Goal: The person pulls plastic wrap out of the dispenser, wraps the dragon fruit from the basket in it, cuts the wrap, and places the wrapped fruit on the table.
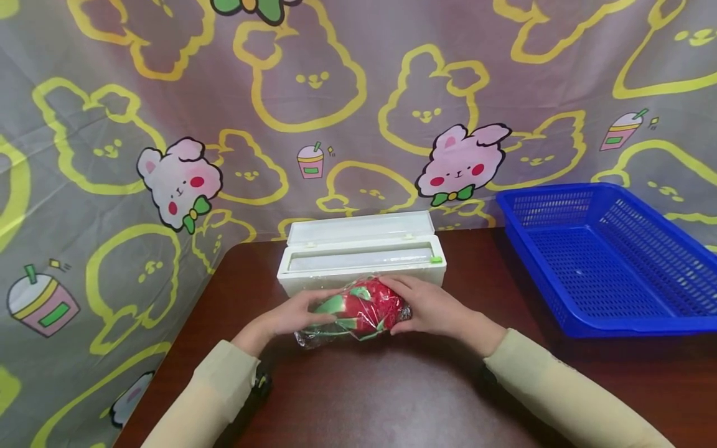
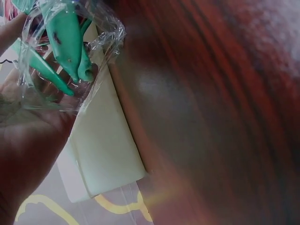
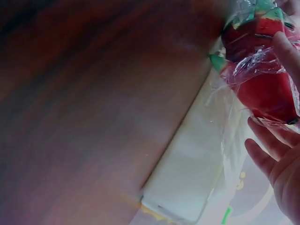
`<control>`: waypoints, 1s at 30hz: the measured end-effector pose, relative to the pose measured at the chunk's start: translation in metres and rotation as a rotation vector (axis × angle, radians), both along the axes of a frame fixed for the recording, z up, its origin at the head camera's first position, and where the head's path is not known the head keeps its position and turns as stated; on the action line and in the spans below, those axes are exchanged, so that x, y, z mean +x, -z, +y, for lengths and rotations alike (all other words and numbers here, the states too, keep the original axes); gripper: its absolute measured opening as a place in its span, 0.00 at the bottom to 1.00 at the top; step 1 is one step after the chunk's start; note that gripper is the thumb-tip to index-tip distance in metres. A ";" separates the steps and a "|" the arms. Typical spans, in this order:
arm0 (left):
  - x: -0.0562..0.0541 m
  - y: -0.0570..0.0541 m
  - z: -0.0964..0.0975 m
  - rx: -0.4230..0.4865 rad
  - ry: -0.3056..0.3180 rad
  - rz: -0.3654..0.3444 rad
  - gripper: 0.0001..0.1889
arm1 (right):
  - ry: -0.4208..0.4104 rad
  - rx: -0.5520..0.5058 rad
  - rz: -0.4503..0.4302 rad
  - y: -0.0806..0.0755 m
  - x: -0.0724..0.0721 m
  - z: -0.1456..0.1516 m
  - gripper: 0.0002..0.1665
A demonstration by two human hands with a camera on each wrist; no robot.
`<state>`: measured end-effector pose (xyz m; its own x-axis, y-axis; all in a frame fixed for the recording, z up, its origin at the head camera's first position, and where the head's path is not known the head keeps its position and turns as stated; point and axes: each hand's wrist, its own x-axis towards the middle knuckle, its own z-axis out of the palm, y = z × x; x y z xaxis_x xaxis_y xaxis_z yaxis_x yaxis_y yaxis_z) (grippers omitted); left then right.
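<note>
A red dragon fruit (image 1: 364, 311) with green scales lies between my two hands, wrapped in clear cling film (image 3: 258, 61). My left hand (image 1: 297, 311) grips its green-tipped end, and film bunches loosely around the scales (image 2: 64, 40) there. At the opposite, redder end my right hand (image 1: 437, 308) holds the fruit with the thumb in front and the fingers over the top and behind. Just behind the fruit stands a white cling film dispenser (image 1: 297, 283), its lid (image 1: 358, 229) raised. Inside it shows a film roll (image 1: 364, 258), with a green slider (image 1: 435, 259) at the right end.
On the right of the dark wooden table (image 1: 392, 398) sits a blue plastic basket (image 1: 538, 274) with slotted sides. A curtain (image 1: 358, 143) printed with yellow outlines and pink rabbits hangs behind and to the left of the table.
</note>
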<state>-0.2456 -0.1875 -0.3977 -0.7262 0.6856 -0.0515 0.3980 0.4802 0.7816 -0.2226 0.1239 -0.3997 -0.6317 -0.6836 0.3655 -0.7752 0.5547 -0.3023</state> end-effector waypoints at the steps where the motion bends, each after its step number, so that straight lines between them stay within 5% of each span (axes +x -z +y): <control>1: -0.002 0.003 -0.001 -0.001 0.004 0.009 0.31 | -0.004 0.000 0.024 0.001 -0.001 0.000 0.56; 7: 0.001 0.000 -0.008 0.009 -0.016 -0.005 0.31 | -0.031 -0.014 0.102 0.003 -0.004 -0.002 0.54; 14: 0.012 -0.006 -0.044 0.098 -0.095 -0.024 0.31 | -0.033 -0.024 0.108 0.002 -0.004 -0.002 0.53; 21: 0.019 0.001 -0.065 -0.013 -0.143 0.026 0.27 | -0.006 -0.028 0.051 0.001 -0.002 0.002 0.52; 30: 0.013 0.004 -0.066 -0.105 -0.204 0.108 0.04 | -0.019 -0.038 0.023 0.003 -0.004 0.003 0.51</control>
<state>-0.2322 -0.2535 -0.4016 -0.8540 0.5194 -0.0294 0.3630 0.6354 0.6816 -0.2269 0.1267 -0.4025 -0.6099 -0.6808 0.4057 -0.7924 0.5286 -0.3043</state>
